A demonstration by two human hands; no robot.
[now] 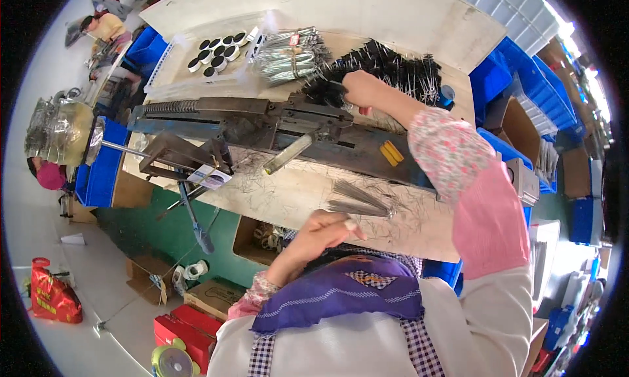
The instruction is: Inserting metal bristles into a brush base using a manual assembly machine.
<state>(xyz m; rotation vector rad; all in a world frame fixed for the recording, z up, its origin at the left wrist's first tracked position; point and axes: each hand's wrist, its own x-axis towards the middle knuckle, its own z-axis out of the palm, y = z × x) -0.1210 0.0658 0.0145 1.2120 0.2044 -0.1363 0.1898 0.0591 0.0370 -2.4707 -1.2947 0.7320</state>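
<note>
The person stands over a wooden table (308,200) with a long metal machine (275,125) bolted across the middle of the frame. The right hand (359,89) reaches over the machine to the upper centre and is closed on the edge of a heap of black bristly brushes (393,66), apparently pulling one free. The left hand (321,231), low in the centre, has its fingers curled together near a fanned bunch of thin grey wires (357,200) lying on the table's near edge; whether it actually pinches any of them cannot be told.

The step in hand looks like drawing a fresh brush from the heap while the other hand tends the wire stock. The next move probably calls for lifting a single piece clear without dragging its tangled neighbours along.

The brushes are short, dark and spiky, piled loosely against each other. A bundle of silvery rods (288,53) lies just left of them, and a tray of round black-and-white caps (219,49) sits further to the upper left.
</note>
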